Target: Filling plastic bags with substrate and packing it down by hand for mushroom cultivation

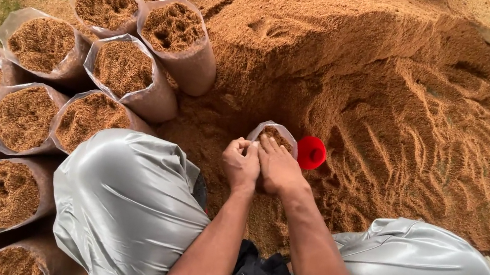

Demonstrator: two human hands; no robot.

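Gripping upright bag (273,134) mouth, left hand (241,165), right hand (279,167).

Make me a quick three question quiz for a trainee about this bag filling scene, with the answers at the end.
1. True or false: both hands, the left hand and the right hand, are at the mouth of the small clear bag.
2. Which colour is the funnel-shaped cup lying beside that bag? A green, B red, C blue.
3. On which side of the person do the filled bags stand, and what brown stuff fills them?

Key
1. True: both press at the bag's opening.
2. B, red.
3. On the person's left, in rows; they hold the same brown sawdust-like stuff as the big heap.
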